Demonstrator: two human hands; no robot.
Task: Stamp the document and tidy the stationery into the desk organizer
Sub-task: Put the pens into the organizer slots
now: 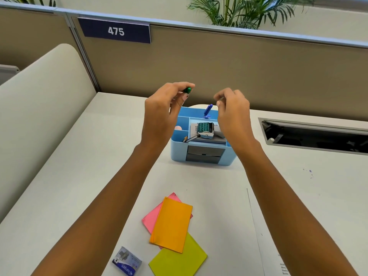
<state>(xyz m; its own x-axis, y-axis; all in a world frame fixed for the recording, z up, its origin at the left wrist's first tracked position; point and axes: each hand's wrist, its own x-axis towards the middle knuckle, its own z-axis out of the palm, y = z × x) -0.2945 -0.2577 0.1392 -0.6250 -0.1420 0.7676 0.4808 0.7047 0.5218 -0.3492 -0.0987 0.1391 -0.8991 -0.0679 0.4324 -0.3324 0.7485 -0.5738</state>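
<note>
A light blue desk organizer [180,150] stands mid-desk with grey drawers in front. A roller stamp [206,130] lies on a pad in its middle compartment, and a blue pen [208,110] sticks up at its back. My left hand [163,114] is raised above the organizer's left side and pinches a small green object [187,90] in its fingertips. My right hand [233,114] hovers over the right side with fingers curled; nothing shows in them. The white document [278,226] lies at the lower right, partly under my right forearm.
Pink [151,217], orange [172,226] and yellow-green [179,259] sticky pads overlap near the front edge. A small staple box [126,263] lies left of them. A cable slot [314,136] opens at the right. Partition walls close the back and left.
</note>
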